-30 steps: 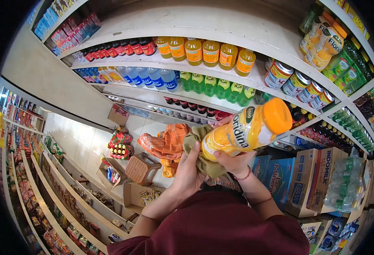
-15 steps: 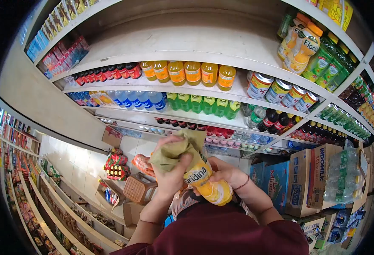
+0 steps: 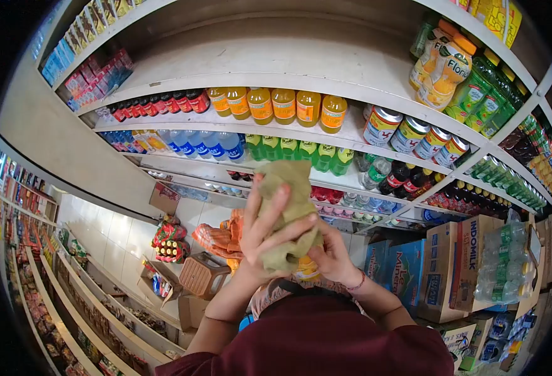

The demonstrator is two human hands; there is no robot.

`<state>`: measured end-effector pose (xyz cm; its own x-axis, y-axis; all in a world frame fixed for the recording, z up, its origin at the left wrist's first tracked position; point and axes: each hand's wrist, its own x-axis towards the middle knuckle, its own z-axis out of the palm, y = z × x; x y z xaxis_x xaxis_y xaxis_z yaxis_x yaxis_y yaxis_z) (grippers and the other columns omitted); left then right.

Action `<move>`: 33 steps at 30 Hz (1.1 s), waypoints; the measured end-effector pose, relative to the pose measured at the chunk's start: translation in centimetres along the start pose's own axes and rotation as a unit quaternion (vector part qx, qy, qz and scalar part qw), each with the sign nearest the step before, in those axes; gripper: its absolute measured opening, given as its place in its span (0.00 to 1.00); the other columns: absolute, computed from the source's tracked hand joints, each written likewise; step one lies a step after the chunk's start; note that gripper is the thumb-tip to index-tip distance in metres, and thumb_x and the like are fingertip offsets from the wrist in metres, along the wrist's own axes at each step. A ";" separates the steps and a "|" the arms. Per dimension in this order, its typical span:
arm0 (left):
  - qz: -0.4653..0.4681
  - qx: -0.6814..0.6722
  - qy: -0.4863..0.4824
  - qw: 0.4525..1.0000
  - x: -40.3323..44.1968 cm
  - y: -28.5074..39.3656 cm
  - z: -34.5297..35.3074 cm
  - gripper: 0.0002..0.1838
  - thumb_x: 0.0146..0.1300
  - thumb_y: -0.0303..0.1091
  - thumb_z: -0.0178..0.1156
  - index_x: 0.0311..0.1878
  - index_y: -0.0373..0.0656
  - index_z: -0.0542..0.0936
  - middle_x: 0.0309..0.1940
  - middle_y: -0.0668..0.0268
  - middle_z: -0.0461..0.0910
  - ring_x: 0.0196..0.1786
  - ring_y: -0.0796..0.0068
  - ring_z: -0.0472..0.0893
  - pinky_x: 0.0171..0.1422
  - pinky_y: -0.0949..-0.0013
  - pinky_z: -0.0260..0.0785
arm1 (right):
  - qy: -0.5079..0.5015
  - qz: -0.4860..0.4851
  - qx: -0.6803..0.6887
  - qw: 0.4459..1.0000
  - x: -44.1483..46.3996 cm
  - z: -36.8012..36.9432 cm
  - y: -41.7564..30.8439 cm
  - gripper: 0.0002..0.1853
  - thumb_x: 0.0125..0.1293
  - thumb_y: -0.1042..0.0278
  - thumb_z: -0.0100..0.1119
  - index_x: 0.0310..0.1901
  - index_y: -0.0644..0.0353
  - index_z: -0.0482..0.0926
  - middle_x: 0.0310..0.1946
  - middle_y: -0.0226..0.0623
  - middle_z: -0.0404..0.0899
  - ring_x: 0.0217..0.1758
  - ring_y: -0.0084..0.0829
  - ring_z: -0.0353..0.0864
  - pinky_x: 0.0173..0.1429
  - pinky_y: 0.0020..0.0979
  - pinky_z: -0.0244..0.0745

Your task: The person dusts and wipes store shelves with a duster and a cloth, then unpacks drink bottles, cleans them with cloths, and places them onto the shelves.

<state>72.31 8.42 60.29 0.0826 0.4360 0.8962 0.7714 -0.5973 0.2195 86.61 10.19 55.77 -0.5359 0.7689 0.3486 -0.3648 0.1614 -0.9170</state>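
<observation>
My left hand (image 3: 265,232) presses an olive-green cloth (image 3: 288,188) over a bottle in front of my chest, its fingers bent across the cloth. The cloth hides most of the bottle; only a yellow-orange part of the bottle (image 3: 306,269) shows below it. My right hand (image 3: 337,255) grips the bottle at that lower part, thumb and fingers closed round it. A red bracelet is on the right wrist. Behind my left hand lies an orange cloth (image 3: 216,239), near a brown plastic stool (image 3: 201,276).
Shelves (image 3: 238,78) with rows of orange, blue and green bottles stand ahead. Two Floridina bottles (image 3: 445,72) are on the upper shelf at right. Cartons (image 3: 439,269) and wrapped clear bottles (image 3: 505,263) are stacked at right. Low racks of packets (image 3: 88,301) run along the left.
The bottle has turned from upper right to its cap end being out of sight, and the cloth now covers most of it. My left hand has spread over the cloth. The view has shifted right.
</observation>
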 end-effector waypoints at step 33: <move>-0.100 -0.103 -0.023 0.989 -1.5 1.2 -0.2 0.22 0.46 0.29 0.62 0.49 0.38 0.78 0.60 0.41 0.62 0.60 0.40 0.66 0.61 0.54 0.62 | 0.033 0.092 0.180 0.979 0.5 0.6 -1.2 0.28 0.69 0.55 0.42 0.62 0.69 0.55 0.57 0.36 0.66 0.60 0.25 0.64 0.63 0.27 0.57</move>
<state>72.95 6.93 59.32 -0.0263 0.5865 0.8095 0.6309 -0.6184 0.4685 86.31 10.02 57.15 -0.5713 0.8051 0.1596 -0.5184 -0.2032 -0.8306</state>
